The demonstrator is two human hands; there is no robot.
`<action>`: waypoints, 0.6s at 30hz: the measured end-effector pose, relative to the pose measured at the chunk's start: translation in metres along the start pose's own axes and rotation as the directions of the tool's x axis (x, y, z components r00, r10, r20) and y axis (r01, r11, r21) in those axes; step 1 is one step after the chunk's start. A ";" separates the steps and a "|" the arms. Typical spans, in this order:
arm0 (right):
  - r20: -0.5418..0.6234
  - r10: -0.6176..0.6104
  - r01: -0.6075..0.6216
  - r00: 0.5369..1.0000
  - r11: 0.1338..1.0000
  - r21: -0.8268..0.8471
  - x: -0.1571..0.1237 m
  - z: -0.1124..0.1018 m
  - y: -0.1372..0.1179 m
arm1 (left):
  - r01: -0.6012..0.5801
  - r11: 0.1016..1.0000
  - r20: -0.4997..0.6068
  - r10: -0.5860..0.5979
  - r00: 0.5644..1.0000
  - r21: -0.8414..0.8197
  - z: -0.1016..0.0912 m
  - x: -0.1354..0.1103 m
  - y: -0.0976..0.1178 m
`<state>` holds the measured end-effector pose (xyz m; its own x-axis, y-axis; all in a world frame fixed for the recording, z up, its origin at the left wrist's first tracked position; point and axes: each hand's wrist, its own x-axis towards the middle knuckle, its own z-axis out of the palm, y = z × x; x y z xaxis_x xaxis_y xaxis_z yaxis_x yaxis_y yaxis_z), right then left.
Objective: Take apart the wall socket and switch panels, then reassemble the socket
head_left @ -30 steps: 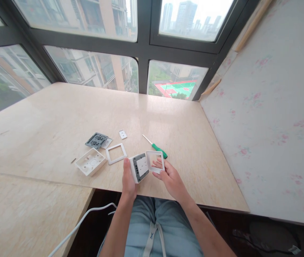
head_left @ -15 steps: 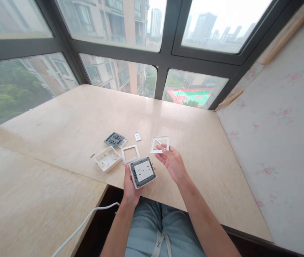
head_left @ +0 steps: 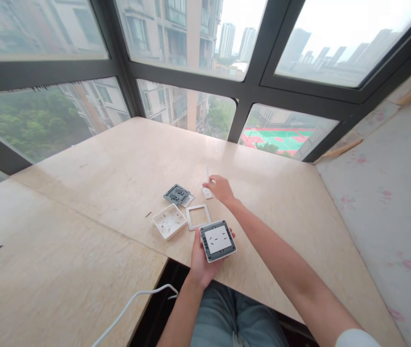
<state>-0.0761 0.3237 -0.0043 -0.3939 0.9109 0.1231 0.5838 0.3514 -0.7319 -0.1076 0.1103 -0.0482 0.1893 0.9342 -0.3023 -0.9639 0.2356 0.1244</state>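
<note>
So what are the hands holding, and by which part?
Left hand: the socket, from beneath, by opposite sides. Right hand: apparently a thin white piece, by its near end.

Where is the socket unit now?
In the head view, the socket unit rests in the left hand, low and just right of centre, nearer than the white frame.

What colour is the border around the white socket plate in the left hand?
The border is dark grey, best seen in the head view.
</note>
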 end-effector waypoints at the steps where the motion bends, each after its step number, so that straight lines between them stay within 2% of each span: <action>1: 0.028 -0.023 0.025 0.999 0.997 -0.068 0.007 0.005 -0.003 | 0.010 1.000 0.022 -0.010 1.000 -0.028 -0.001 0.001 0.001; 5: 0.136 -0.089 0.122 0.987 0.959 -0.254 0.032 0.027 -0.011 | 0.023 0.995 0.080 -0.015 0.997 -0.099 -0.005 0.002 0.002; 10: 0.241 -0.177 0.247 0.954 0.920 -0.304 0.057 0.045 -0.014 | 0.053 0.989 0.110 -0.038 0.993 -0.141 -0.008 0.002 0.000; 14: 0.255 -0.224 0.290 0.941 0.920 -0.262 0.063 0.044 -0.009 | 0.060 0.987 0.113 -0.044 0.993 -0.149 -0.008 0.002 0.000; 18: 0.209 -0.227 0.269 0.951 0.941 -0.203 0.054 0.028 0.008 | 0.068 0.985 0.087 -0.054 0.995 -0.158 -0.008 0.002 0.001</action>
<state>-0.1128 0.3690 -0.0225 -0.6554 0.7415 0.1435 0.5876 0.6200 -0.5200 -0.1093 0.1103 -0.0562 0.2569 0.9399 -0.2248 -0.9663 0.2529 -0.0471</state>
